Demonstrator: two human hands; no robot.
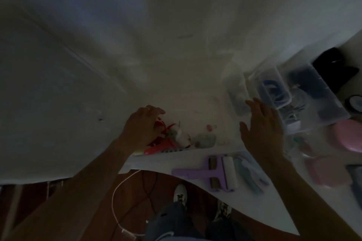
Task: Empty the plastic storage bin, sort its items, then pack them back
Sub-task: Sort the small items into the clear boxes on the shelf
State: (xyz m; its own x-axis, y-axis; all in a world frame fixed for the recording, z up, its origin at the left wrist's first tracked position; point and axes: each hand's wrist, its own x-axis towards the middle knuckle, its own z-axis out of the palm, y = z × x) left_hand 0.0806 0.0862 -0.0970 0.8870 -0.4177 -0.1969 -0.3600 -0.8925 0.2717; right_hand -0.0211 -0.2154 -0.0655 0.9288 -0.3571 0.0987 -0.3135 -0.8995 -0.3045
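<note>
The view is dark and blurred. My left hand (142,125) is curled over a heap of red and white small items (166,139) near the front edge of the white surface (176,60); it seems to grip a red piece. My right hand (262,131) hovers with fingers spread, holding nothing, beside a small clear container (238,98). A clear plastic storage bin (317,100) with dark and blue items stands to the right, with a smaller clear tub (270,86) in front of it.
A purple lint roller (211,174) and pale blue tools (248,172) lie at the front edge. Pink cases (329,172) and a pink round object (348,135) sit at the right. A black object (335,70) lies far right. A white cable (117,201) hangs over the floor.
</note>
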